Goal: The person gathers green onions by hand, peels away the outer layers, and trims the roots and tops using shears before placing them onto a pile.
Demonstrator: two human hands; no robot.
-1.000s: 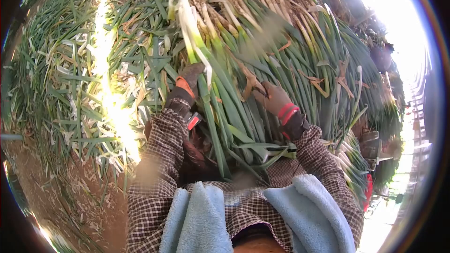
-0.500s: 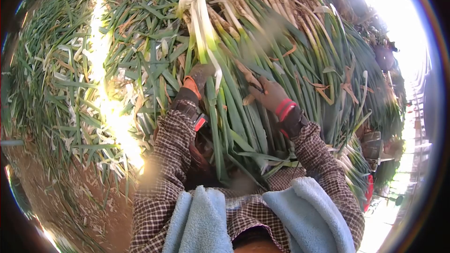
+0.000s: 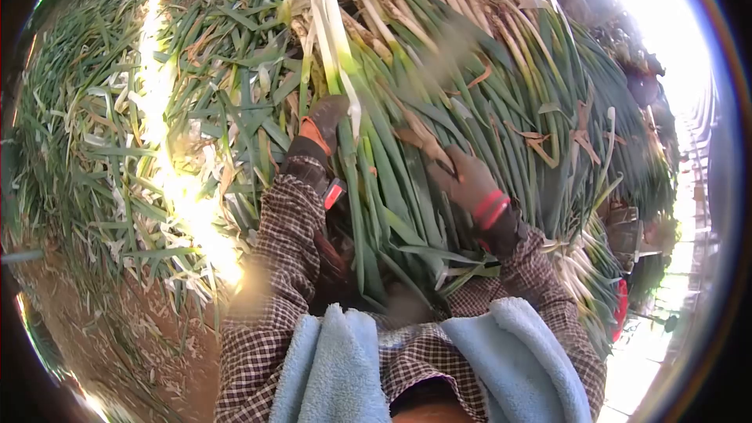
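My left hand (image 3: 326, 124), in a dark glove with an orange cuff, is closed around long green onions (image 3: 337, 39). Their white ends point away from me, and their green leaves hang towards my lap. To its right, my right hand (image 3: 470, 182), gloved with a red band at the wrist, pinches a withered brown leaf (image 3: 421, 135). That leaf lies stretched over the green leaves between both hands. Under and beside my right hand spreads a thick pile of more green onions (image 3: 509, 94), with muddy roots at the far end.
Cut leaves and peeled skins (image 3: 102, 141) cover the left side, crossed by a bright strip of sunlight. Brown soil (image 3: 141, 337) shows at lower left. At right are another onion bunch (image 3: 580, 266) and a red object (image 3: 620, 309). A blue towel (image 3: 341, 368) hangs round my neck.
My right hand has moved slightly right and towards me, drawing the withered leaf along. The held onions and my left hand have shifted a little left in view.
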